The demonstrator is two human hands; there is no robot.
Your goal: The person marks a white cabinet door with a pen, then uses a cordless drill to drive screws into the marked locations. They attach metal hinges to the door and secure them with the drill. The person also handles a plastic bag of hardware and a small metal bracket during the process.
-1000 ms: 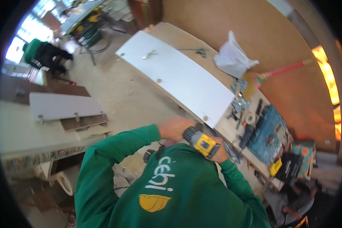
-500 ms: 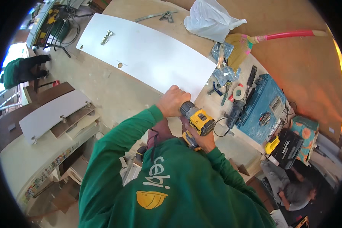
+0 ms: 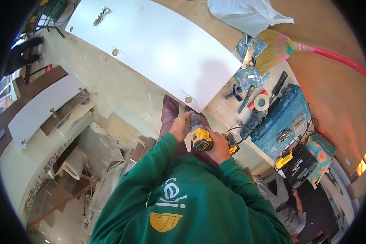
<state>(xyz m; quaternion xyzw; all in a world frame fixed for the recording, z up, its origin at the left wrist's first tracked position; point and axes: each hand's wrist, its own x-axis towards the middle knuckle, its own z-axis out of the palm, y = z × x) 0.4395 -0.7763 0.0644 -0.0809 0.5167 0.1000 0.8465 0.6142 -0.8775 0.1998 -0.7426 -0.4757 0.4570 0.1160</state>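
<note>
The chuck [image 3: 195,120] of the drill [image 3: 201,139], previously directed to the upper left, now points away from the body toward the near corner of the white panel [image 3: 150,44]. The battery [image 3: 233,143] has moved from the left of the right hand [image 3: 218,149] to its right. The left hand [image 3: 179,128] no longer overlaps the panel, and the corner hole [image 3: 188,100] is exposed again. More of the maroon trousers [image 3: 169,114] now shows. Of the co-worker at far left, only the legs [image 3: 26,45] remain in view
</note>
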